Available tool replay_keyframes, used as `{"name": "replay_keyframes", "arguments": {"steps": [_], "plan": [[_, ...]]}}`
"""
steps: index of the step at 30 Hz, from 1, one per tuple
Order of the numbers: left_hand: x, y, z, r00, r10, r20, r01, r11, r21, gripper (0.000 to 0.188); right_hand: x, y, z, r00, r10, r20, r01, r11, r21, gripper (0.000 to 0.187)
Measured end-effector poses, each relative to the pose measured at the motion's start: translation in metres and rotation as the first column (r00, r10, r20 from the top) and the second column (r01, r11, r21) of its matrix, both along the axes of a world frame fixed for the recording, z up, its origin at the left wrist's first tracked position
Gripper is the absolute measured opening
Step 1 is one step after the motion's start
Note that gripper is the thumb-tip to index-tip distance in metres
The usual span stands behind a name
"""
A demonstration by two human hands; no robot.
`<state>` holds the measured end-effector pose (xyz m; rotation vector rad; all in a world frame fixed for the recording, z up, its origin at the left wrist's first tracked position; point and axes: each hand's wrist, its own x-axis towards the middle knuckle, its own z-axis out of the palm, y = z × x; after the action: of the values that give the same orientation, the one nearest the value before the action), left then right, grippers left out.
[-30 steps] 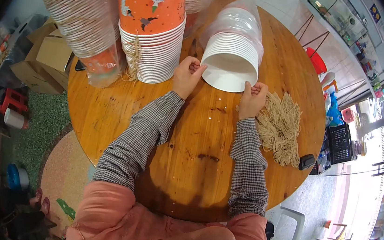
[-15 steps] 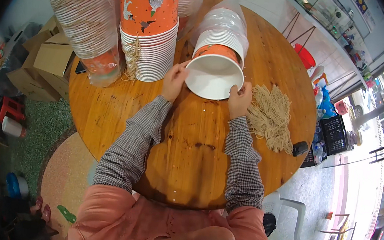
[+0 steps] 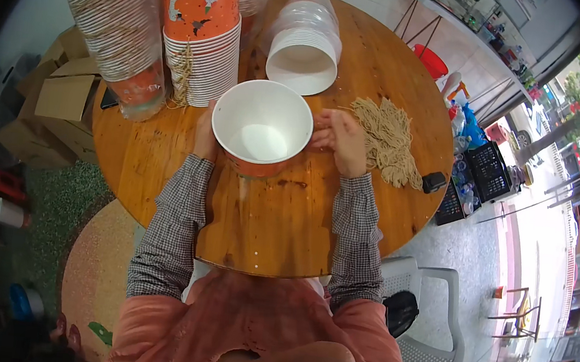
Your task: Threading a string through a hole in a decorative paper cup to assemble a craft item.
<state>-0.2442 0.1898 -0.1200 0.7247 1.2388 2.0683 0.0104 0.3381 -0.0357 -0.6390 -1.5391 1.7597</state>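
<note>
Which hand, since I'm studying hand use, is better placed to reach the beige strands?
The right hand, I judge: it is between the paper tub and beige strands. The left hand is against the tub's left side, farther away.

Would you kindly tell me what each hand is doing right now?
Left hand: holding the paper bucket by its left side.
Right hand: loosely open beside it, touch unclear.

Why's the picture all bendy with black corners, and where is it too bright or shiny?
Head view overall: fisheye lens, so straight edges bend and corners go black; head view, right: the street is washed out nearly white; head view, top: the plastic bag has shiny glints; head view, middle: the tub's rim looks clear, and soft shadows darken the table near its front edge.
</note>
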Motion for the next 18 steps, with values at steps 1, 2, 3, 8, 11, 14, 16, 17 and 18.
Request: {"name": "replay_keyframes", "arguments": {"steps": [1,2,3,8,11,14,16,17,18], "plan": [[0.002,-0.004,0.003,0.994,0.056,-0.089,-0.059,0.997,-0.040,0.053,0.007,0.008,-0.004,0.995,-0.092,-0.044,0.093,0.995,0.025,0.028],[0.006,-0.011,0.011,0.988,0.079,-0.129,-0.079,0.997,0.003,0.049,0.017,0.020,-0.011,0.977,-0.214,0.012,0.211,0.970,0.120,0.026],[0.006,-0.017,0.011,0.988,0.083,-0.129,-0.082,0.997,0.007,0.049,0.029,0.032,-0.021,0.977,-0.211,0.011,0.208,0.970,0.123,0.026],[0.032,-0.035,0.029,0.928,0.273,-0.252,-0.260,0.962,0.083,0.044,0.055,0.068,-0.073,0.772,-0.605,0.195,0.244,0.564,0.789,0.013],[0.050,-0.056,0.027,0.890,0.338,-0.306,-0.300,0.939,0.166,0.045,0.037,0.060,-0.069,0.801,-0.574,0.168,0.170,0.488,0.856,0.011],[0.070,-0.069,0.031,0.660,0.530,-0.532,-0.441,0.847,0.296,0.053,0.022,0.059,-0.069,0.753,-0.593,0.284,-0.035,0.396,0.918,0.011],[0.078,-0.073,0.034,0.370,0.522,-0.768,-0.385,0.839,0.385,0.064,0.019,0.063,-0.068,0.692,-0.636,0.341,-0.071,0.410,0.909,0.011],[0.079,-0.076,0.036,0.339,0.476,-0.811,-0.340,0.866,0.367,0.067,0.016,0.063,-0.068,0.626,-0.671,0.397,-0.110,0.428,0.897,0.011],[0.082,-0.077,0.037,0.334,0.478,-0.812,-0.345,0.864,0.366,0.067,0.014,0.063,-0.068,0.631,-0.667,0.397,-0.111,0.428,0.897,0.011]]}}
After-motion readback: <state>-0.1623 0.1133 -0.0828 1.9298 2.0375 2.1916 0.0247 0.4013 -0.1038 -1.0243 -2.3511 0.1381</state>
